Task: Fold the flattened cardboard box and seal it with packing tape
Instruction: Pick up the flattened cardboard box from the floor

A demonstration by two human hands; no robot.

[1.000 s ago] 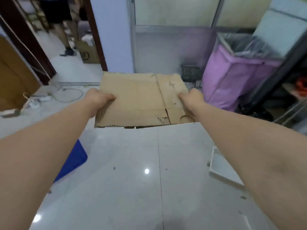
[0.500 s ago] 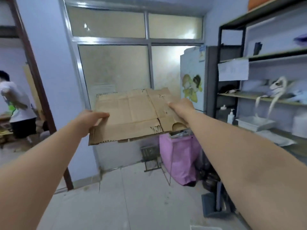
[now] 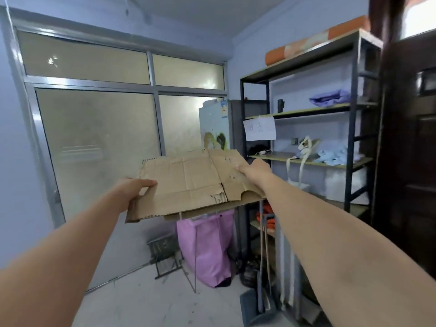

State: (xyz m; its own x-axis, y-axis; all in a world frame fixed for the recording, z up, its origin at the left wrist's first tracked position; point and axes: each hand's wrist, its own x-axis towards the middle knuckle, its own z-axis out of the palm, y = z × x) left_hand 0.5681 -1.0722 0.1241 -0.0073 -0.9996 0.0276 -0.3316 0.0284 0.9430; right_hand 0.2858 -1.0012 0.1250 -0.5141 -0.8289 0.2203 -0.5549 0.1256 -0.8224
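Note:
A worn, flattened brown cardboard box (image 3: 188,182) is held out in front of me, roughly level, at arm's length. My left hand (image 3: 134,190) grips its left edge, thumb on top and fingers underneath. Its right edge is gripped by my right hand (image 3: 256,169), thumb lying on the top face. A second layer of cardboard shows below the front edge. No packing tape is in view.
A black metal shelf rack (image 3: 349,142) with cloths and a paper sign stands at the right. A pink bin bag on a frame (image 3: 207,249) and a small wire rack (image 3: 162,251) sit below the box. Frosted glass panels (image 3: 99,147) fill the left wall; a dustpan (image 3: 257,308) lies on the floor.
My view has swung up from the floor and rightward to the shelf rack. Both hands keep the same hold on the flat box, which has stayed level in front of me.

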